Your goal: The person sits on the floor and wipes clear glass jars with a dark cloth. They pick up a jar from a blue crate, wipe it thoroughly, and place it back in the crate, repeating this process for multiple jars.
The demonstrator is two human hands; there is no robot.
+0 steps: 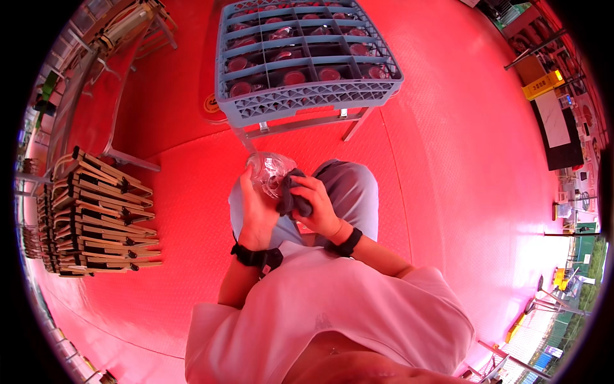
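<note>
Above my lap, my left hand (254,211) grips a clear drinking glass (268,166) that lies tilted, its base and rim hard to tell apart at this size. A bunched dark grey cloth (294,200) is pinched in my right hand (318,206) and pressed against the near right side of the glass. Both hands are close together, their fingers curled. Just beyond them stands a blue-grey glass rack (300,96) with divided compartments. Several clear glasses sit in it, among them one in the front row (294,78).
Metal legs (358,125) hold up the rack over the red textured floor (448,192). To the left is a stack of folded wooden-slat chairs (105,217), with a long table (96,109) behind it. A yellow box (543,84) and other items line the far right.
</note>
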